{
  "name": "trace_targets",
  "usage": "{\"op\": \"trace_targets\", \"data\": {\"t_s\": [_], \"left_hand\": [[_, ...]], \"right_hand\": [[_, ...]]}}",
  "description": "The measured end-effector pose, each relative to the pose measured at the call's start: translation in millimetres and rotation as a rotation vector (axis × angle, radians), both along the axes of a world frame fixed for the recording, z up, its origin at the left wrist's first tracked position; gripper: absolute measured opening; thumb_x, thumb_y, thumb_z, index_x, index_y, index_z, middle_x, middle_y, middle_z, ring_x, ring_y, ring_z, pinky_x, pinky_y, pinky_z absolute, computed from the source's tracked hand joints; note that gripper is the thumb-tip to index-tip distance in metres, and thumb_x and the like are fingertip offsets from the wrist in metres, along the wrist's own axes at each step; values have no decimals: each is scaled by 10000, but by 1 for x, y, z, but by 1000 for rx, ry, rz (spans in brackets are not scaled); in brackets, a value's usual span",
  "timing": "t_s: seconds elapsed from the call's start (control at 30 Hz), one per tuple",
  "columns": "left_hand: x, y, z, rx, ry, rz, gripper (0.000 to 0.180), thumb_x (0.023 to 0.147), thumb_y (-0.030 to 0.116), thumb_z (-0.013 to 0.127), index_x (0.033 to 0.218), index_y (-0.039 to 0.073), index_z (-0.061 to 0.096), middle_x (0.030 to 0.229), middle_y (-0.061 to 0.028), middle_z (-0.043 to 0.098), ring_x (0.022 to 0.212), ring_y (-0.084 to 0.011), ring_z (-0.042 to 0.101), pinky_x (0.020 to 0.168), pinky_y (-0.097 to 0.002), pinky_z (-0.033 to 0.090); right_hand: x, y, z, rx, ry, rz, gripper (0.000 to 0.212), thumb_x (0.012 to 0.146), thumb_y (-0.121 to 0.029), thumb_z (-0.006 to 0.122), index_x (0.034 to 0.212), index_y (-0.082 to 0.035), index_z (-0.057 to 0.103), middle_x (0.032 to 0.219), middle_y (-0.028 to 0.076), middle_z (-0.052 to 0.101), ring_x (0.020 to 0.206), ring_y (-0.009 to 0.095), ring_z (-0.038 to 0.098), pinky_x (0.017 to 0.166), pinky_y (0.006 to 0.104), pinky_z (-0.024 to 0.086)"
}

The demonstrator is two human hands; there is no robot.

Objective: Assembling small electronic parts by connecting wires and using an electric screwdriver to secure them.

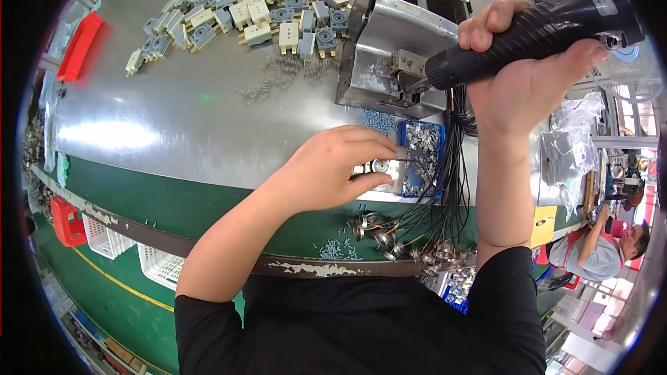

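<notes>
My right hand (pixel 522 87) is wrapped round a thick black electric screwdriver (pixel 531 38). The screwdriver lies almost level, its narrow end pointing left at a small metal block (pixel 410 62) on a steel box-shaped fixture (pixel 365 52). Lower down, the fingers of my left hand (pixel 332 167) pinch a small shiny metal part (pixel 379 166) with a dark wire on it; the fingers cover some of it. Just right of that hand sits a blue tray (pixel 422 189) of small metal pieces. Blue screws (pixel 379 120) lie loose below the fixture.
Grey and cream plug-like blocks (pixel 257 12) are heaped at the back, with loose springs (pixel 285 73) beside them. Black cables (pixel 455 167) hang past the table's front edge, ending in round metal parts (pixel 385 237). More screws (pixel 338 250) lie near that edge. Far right, another person (pixel 597 253) works.
</notes>
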State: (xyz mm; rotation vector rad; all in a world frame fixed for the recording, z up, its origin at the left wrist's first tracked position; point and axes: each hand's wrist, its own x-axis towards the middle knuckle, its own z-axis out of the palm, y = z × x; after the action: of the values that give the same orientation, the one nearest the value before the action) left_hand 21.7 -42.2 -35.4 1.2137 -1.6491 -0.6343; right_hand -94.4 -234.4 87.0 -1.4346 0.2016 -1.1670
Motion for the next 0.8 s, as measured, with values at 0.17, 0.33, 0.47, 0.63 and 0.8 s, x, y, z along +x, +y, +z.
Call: {"op": "trace_targets", "data": {"t_s": [0.17, 0.33, 0.47, 0.63, 0.8], "left_hand": [[1, -1, 1, 3, 0, 0, 312, 834, 131, 853, 1107, 21, 751, 1151, -140, 762, 1047, -345, 734, 917, -426, 586], [1, -2, 0, 12, -2, -2, 318, 823, 130, 855, 1104, 21, 751, 1153, -136, 762, 1044, -345, 733, 918, -427, 586], [2, -2, 1, 9, -5, -5, 318, 826, 131, 854, 1106, 20, 751, 1156, -135, 762, 1040, -345, 733, 919, -427, 584], [1, -1, 1, 10, 7, -1, 322, 826, 136, 854, 1108, 21, 749, 1155, -137, 761, 1040, -346, 732, 916, -427, 583], [1, 0, 2, 21, 12, 2, 320, 830, 140, 854, 1109, 23, 749, 1153, -138, 760, 1040, -348, 730, 915, -428, 583]], "right_hand": [[6, 1, 1, 29, 45, -83, 1070, 851, -968, 371, 1431, -74, 471, 834, 79, 565, 662, 212, 539, 668, 396, 464], [10, 3, -3, -8, 85, -92, 1082, 859, -963, 360, 1425, -48, 469, 814, 77, 561, 659, 212, 545, 670, 398, 472], [10, 5, -4, 6, 79, -65, 1074, 860, -961, 364, 1412, -45, 467, 807, 80, 561, 661, 213, 549, 669, 402, 476], [8, 6, -5, 74, 80, -13, 1049, 864, -953, 379, 1375, -42, 467, 799, 90, 570, 661, 216, 559, 661, 399, 481], [8, 8, -8, 23, 86, 12, 1060, 855, -949, 413, 1386, -32, 464, 771, 96, 575, 617, 222, 551, 625, 402, 478]]}}
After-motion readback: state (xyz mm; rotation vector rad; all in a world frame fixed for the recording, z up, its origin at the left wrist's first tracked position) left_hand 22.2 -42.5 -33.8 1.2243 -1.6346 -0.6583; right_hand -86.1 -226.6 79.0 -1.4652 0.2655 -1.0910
